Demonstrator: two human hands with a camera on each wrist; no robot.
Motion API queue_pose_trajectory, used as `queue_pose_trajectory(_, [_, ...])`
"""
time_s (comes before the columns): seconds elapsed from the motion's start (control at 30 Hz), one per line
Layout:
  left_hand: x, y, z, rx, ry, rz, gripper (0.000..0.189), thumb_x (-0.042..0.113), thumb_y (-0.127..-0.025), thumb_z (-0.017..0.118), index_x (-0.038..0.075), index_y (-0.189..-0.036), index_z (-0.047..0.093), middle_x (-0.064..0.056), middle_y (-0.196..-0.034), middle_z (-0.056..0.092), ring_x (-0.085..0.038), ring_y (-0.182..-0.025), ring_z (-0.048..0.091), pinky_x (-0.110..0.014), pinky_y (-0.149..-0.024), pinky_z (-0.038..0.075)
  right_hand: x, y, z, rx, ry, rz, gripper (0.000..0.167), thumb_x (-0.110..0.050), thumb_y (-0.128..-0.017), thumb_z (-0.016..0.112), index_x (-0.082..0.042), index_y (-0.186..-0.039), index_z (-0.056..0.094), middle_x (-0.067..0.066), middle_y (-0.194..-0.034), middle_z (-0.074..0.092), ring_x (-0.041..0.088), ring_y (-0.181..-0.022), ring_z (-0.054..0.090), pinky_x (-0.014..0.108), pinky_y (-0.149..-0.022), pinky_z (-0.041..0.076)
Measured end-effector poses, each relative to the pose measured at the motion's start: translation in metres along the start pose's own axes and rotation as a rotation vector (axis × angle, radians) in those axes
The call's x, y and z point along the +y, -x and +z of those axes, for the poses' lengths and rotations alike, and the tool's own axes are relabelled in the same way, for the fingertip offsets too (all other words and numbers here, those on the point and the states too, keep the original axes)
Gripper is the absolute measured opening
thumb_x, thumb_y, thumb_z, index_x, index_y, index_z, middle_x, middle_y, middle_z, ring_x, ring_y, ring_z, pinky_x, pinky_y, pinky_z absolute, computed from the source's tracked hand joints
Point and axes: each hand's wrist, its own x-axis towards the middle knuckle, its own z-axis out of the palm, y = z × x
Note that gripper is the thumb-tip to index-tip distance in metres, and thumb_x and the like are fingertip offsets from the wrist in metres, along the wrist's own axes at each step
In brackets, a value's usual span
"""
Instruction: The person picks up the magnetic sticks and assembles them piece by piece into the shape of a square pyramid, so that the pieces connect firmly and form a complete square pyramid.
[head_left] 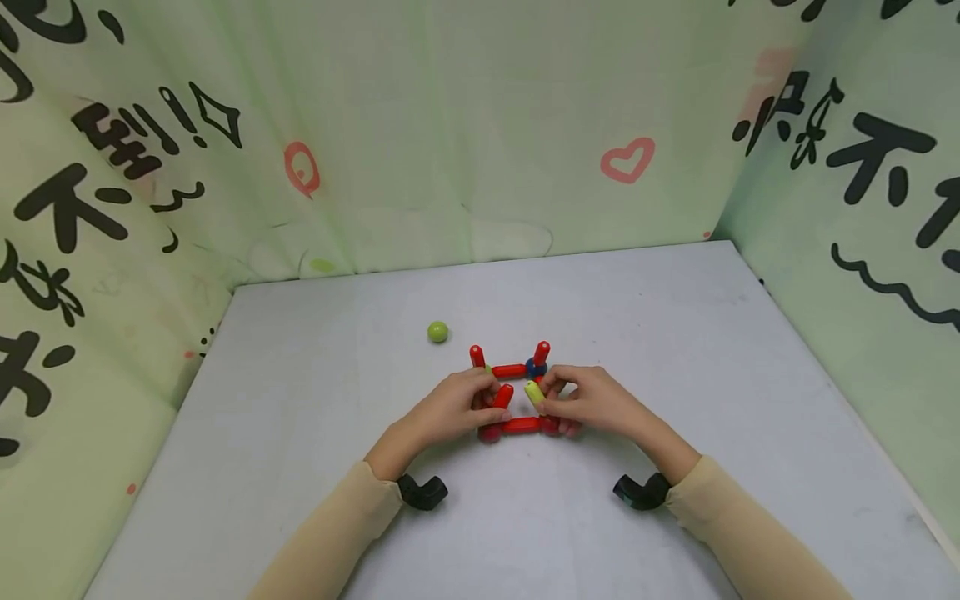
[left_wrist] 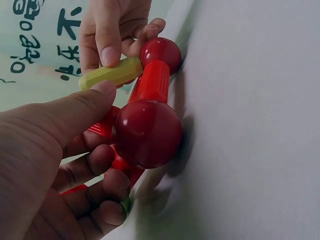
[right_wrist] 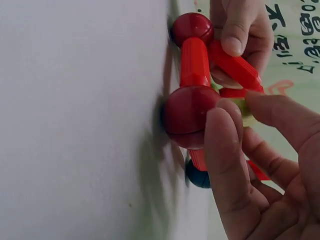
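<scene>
A frame of rods and balls stands on the table between both hands. Two dark red balls [left_wrist: 149, 134] form its near corners, joined by a red rod [head_left: 521, 425]. My left hand [head_left: 459, 406] holds a red rod [head_left: 504, 395] that slants up from the near left ball. With thumb and fingers, my right hand [head_left: 596, 402] pinches a yellow-green rod [head_left: 534, 392] at the near right ball [right_wrist: 191, 116]. At the far side a blue ball [head_left: 535, 367] and a mostly hidden green ball are linked by another red rod [head_left: 510, 371]; red rods [head_left: 477, 356] rise from both.
A loose green ball [head_left: 438, 332] lies on the white tabletop [head_left: 337, 350] behind the frame, to the left. Pale green curtains [head_left: 465, 125] with black lettering enclose the table's back and sides. A black wrist strap piece [head_left: 423, 492] juts from each sleeve.
</scene>
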Motion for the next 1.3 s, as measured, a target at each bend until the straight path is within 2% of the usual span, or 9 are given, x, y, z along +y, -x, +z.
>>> queue_pose_trajectory(0.33, [0.002,-0.001,-0.001,-0.007,-0.036,-0.003,0.024,0.034,-0.094,0.077,0.015,-0.1,0.064,0.003,-0.092,0.059,-0.011,-0.085,0.056,-0.025,-0.074,0.049,-0.002,-0.003,0.006,0.039,0.06,0.004,0.02,-0.023,-0.094,0.077,-0.009,-0.104,0.065,0.006,-0.085,0.064,0.019,-0.054,0.066,0.034,-0.055,0.058])
queue_pose_trajectory(0.53, [0.001,0.0,0.0,0.024,-0.029,0.005,0.024,0.036,-0.095,0.076,0.016,-0.101,0.065,0.005,-0.092,0.059,-0.01,-0.083,0.055,-0.025,-0.073,0.049,-0.003,-0.003,0.005,0.06,0.074,0.028,0.022,-0.028,-0.095,0.076,-0.01,-0.104,0.066,0.005,-0.085,0.066,0.02,-0.055,0.066,0.035,-0.057,0.058])
queue_pose_trajectory(0.63, [-0.003,0.003,-0.002,0.106,-0.001,0.021,0.018,0.034,-0.097,0.074,0.018,-0.099,0.066,0.008,-0.089,0.059,-0.009,-0.079,0.055,-0.023,-0.069,0.048,-0.002,-0.003,0.003,0.136,0.072,0.062,0.022,-0.029,-0.096,0.074,-0.01,-0.105,0.065,0.007,-0.088,0.067,0.021,-0.058,0.067,0.034,-0.059,0.059])
queue_pose_trajectory(0.77, [-0.005,0.005,-0.009,0.321,0.057,0.073,0.013,0.021,-0.096,0.075,0.014,-0.093,0.065,0.004,-0.083,0.059,-0.012,-0.072,0.054,-0.023,-0.063,0.047,-0.002,-0.005,-0.004,0.302,0.056,0.068,0.025,-0.023,-0.098,0.072,-0.007,-0.114,0.062,0.012,-0.091,0.066,0.021,-0.059,0.068,0.031,-0.06,0.058])
queue_pose_trajectory(0.87, [-0.006,0.003,-0.013,0.447,0.091,0.072,0.016,0.013,-0.093,0.078,0.009,-0.099,0.063,-0.003,-0.088,0.061,-0.014,-0.07,0.054,-0.023,-0.062,0.048,-0.001,-0.01,-0.008,0.363,0.052,0.051,0.033,-0.019,-0.098,0.072,-0.006,-0.126,0.061,0.013,-0.093,0.067,0.02,-0.058,0.068,0.029,-0.059,0.058])
queue_pose_trajectory(0.93, [-0.007,0.001,-0.013,0.473,0.117,0.031,0.024,0.011,-0.092,0.078,0.007,-0.109,0.062,-0.008,-0.096,0.063,-0.014,-0.069,0.056,-0.022,-0.061,0.05,-0.001,-0.014,-0.009,0.36,0.055,0.046,0.038,-0.018,-0.098,0.072,-0.007,-0.132,0.06,0.013,-0.096,0.067,0.019,-0.059,0.068,0.028,-0.06,0.057])
queue_pose_trajectory(1.07, [-0.009,-0.003,-0.007,0.467,0.179,-0.069,0.044,0.01,-0.092,0.078,0.004,-0.13,0.057,-0.011,-0.111,0.063,-0.012,-0.067,0.06,-0.022,-0.062,0.054,-0.002,-0.021,-0.006,0.329,0.046,0.039,0.039,-0.018,-0.098,0.073,-0.008,-0.134,0.062,0.014,-0.101,0.068,0.017,-0.061,0.067,0.026,-0.061,0.058])
queue_pose_trajectory(1.17, [-0.008,-0.005,-0.001,0.484,0.174,-0.1,0.04,0.009,-0.093,0.076,0.005,-0.129,0.059,-0.009,-0.113,0.063,-0.012,-0.07,0.061,-0.023,-0.066,0.055,-0.003,-0.025,-0.003,0.323,0.041,0.025,0.036,-0.018,-0.098,0.073,-0.008,-0.132,0.064,0.014,-0.101,0.068,0.016,-0.062,0.067,0.026,-0.061,0.057])
queue_pose_trajectory(1.3, [-0.006,-0.008,0.004,0.512,0.108,-0.073,0.029,0.006,-0.094,0.075,0.008,-0.121,0.065,-0.009,-0.111,0.064,-0.013,-0.074,0.062,-0.023,-0.069,0.055,-0.004,-0.026,0.0,0.336,0.051,0.009,0.032,-0.017,-0.097,0.073,-0.011,-0.128,0.067,0.012,-0.098,0.068,0.018,-0.062,0.067,0.027,-0.06,0.057])
